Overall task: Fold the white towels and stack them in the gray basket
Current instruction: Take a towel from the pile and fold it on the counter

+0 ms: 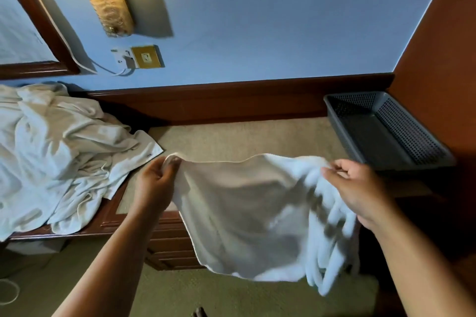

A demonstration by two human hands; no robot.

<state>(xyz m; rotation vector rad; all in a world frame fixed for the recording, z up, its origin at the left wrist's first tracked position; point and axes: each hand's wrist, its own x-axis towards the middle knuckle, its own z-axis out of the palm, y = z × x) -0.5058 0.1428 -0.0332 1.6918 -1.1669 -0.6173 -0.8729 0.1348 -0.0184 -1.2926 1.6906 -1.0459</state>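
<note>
Your left hand (158, 177) and right hand (358, 185) each pinch a top corner of one white towel (247, 213), hanging unfolded over the worktop (231, 136). Gray basket (386, 131) stands empty; unfolded pile (56, 152) remains. Nothing stacked yet.

The counter (231, 136) was a dark wood unit with a beige top, running along the blue wall. On its left end sat a big rumpled pile of towels (51, 152), spilling over the front edge a bit. At the far right end, tucked into the corner, was the gray basket (386, 134), perforated sides, nothing in it. The stretch of top between them was bare.
</note>
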